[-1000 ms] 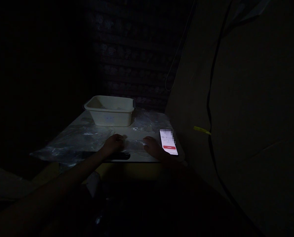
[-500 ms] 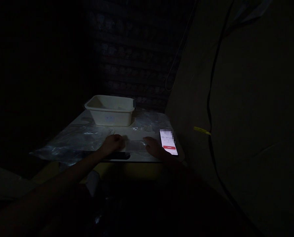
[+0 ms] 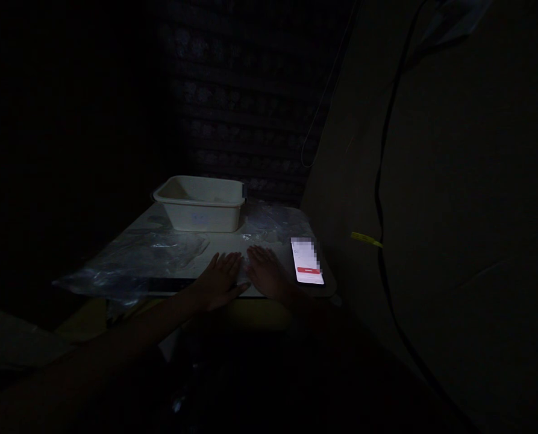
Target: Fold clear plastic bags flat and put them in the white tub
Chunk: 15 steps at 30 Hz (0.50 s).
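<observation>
My left hand [image 3: 218,281] lies flat near the front edge of the pale tabletop [image 3: 221,242], fingers stretched out and thumb pointing right. Close beside it, my right hand [image 3: 267,272] is also flat, its fingers extended forward. Whatever clear sheet lies under the palms is mostly hidden by them. Left of my hands, crumpled clear plastic bags [image 3: 146,256] spread over the table and hang past its edge. To the right of my right hand lies a phone [image 3: 308,262] with a lit screen and a red button.
A cream plastic tub [image 3: 205,217] stands at the back left of the table. More clear plastic [image 3: 273,220] lies behind my hands. A dark cable [image 3: 379,199] with a yellow tag [image 3: 366,239] runs down the right wall. The surroundings are very dark.
Both hands have gone from curled fingers at the ends of a clear plastic piece to lying flat. They have come closer together, over where that piece was.
</observation>
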### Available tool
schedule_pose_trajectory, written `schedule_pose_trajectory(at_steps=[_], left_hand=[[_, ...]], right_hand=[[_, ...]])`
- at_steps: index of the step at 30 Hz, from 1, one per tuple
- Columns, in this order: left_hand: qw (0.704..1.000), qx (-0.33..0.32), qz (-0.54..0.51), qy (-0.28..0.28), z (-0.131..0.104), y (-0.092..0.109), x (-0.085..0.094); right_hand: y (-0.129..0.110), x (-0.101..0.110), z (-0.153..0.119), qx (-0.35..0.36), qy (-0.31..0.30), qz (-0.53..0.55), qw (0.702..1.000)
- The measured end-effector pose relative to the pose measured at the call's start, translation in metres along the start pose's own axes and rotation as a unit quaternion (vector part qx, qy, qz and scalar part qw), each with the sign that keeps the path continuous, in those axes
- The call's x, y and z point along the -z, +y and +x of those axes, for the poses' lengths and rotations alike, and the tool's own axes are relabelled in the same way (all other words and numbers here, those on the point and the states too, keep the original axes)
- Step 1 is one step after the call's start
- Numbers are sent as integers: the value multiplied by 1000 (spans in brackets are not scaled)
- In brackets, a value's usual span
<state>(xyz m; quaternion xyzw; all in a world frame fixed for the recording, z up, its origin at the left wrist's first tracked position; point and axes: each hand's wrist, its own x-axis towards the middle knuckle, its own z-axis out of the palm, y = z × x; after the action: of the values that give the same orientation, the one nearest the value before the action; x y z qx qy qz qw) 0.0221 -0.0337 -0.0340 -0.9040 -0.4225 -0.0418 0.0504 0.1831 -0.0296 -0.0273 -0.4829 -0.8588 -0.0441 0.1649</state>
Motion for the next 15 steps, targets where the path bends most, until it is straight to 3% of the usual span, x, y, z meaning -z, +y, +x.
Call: schedule_pose_trajectory(at_steps=[7,15], left_hand=[[999,-4,14,-31,-5,1,2],[999,-5,17,-35,-5,3,3]], right_hand=[[-12,-15,-10,52,-27,-21,998],[2,-14,-17,1,-34,-28,999]])
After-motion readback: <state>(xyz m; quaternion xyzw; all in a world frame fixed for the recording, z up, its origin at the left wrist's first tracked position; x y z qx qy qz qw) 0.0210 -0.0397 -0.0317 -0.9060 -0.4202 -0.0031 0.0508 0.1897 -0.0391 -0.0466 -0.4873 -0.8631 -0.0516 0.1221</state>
